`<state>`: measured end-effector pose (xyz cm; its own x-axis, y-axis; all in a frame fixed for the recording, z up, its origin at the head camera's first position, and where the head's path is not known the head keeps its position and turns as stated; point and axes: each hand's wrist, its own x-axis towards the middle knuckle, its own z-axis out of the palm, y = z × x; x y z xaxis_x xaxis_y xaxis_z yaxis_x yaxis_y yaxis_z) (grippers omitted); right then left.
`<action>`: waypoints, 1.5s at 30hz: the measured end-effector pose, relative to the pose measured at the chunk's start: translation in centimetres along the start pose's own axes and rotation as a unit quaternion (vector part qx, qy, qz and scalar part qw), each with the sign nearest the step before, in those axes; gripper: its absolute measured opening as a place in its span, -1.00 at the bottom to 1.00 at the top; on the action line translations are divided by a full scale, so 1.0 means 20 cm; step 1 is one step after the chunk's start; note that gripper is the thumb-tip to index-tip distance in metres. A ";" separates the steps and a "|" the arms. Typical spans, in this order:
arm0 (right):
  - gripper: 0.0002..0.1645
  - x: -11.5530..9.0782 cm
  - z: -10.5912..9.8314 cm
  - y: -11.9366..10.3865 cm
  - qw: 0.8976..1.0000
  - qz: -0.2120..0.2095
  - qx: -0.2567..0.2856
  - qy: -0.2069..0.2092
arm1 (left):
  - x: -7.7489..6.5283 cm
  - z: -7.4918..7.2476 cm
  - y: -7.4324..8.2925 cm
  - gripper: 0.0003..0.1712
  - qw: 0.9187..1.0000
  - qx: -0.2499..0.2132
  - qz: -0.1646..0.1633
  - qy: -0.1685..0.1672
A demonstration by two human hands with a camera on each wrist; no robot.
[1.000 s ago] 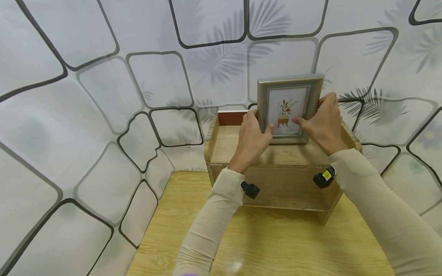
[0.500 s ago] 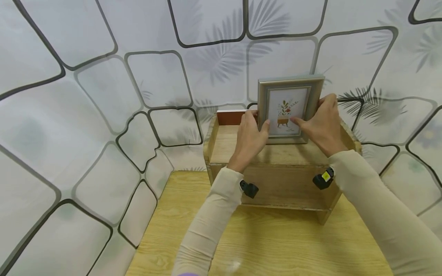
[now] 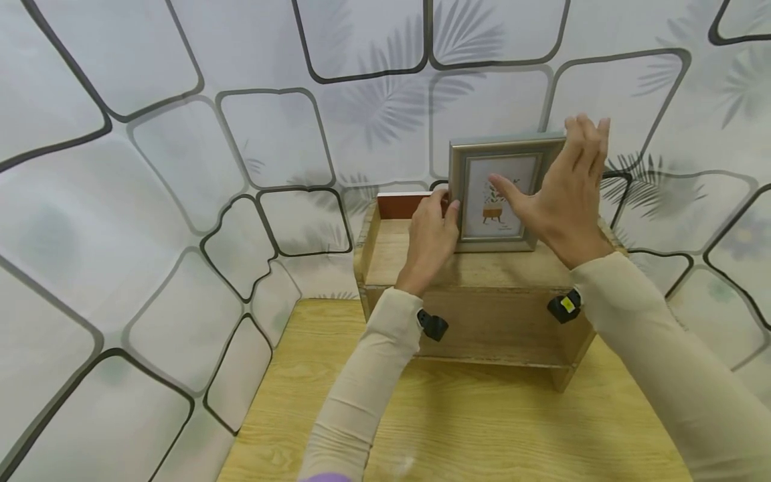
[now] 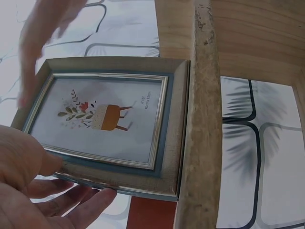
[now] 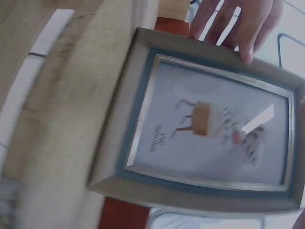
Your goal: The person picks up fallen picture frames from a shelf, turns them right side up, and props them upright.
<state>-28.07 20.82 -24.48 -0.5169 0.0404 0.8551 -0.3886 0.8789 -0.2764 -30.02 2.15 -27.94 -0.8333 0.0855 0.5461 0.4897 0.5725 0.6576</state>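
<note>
1. Wooden and two-tiered, a small shelf (image 3: 391, 261) stands on a wood-grained table (image 3: 301, 402), a picture frame (image 3: 494, 246) upright on its upper board.
2. Inside the champagne-coloured frame sits a printed sheet (image 3: 492, 211) showing a plant in an orange-and-cream pot on legs; a reflection streaks the front in the right wrist view.
3. The left hand (image 3: 430, 234) grips the frame's left side – thumb at the front edge, fingers along the side.
4. The right hand (image 3: 566, 194) holds nothing, fingers straight and pointing upward, thumb spread before the sheet; whether it touches the frame cannot be told.
5. The frame's lower edge is set back from the shelf's front edge, a strip of board showing between. More board runs from the left side panel (image 3: 369, 237) to the frame, with the left hand over part of it.
6. Behind the frame, a red-brown strip (image 3: 400, 206) with a white top edge shows at the left – patterned wallpaper (image 3: 168, 294) rises beyond.
7. The right hand stands between the camera and the frame's right side. Both wrists, in cream sleeves (image 3: 361, 375), carry small black cameras (image 3: 435, 327).
</note>
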 end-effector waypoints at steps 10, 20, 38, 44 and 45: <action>0.09 0.12 0.05 -0.16 0.991 -0.106 -0.039 -0.079 | 0.00 -0.01 0.01 -0.62 1.000 -0.008 0.001 -0.011; -0.04 0.16 0.08 -0.23 0.986 -0.075 -0.066 -0.132 | 0.01 -0.03 0.00 -0.64 1.000 -0.010 0.021 -0.009; 0.09 0.15 0.10 -0.28 0.988 -0.061 -0.066 -0.129 | 0.02 -0.03 -0.02 -0.63 1.000 -0.024 0.011 -0.002; 0.11 0.15 0.10 -0.27 0.988 -0.055 -0.053 -0.131 | 0.02 -0.03 -0.02 -0.60 1.000 -0.014 0.015 0.000; 0.11 0.15 0.10 -0.27 0.989 -0.055 -0.051 -0.131 | 0.02 -0.03 -0.02 -0.59 1.000 -0.016 0.014 0.000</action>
<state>-29.01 15.17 -21.30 -0.6604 -0.1707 0.7312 -0.3814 0.9151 -0.1308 -30.33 1.50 -27.66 -0.8192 0.1010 0.5646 0.5206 0.5441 0.6580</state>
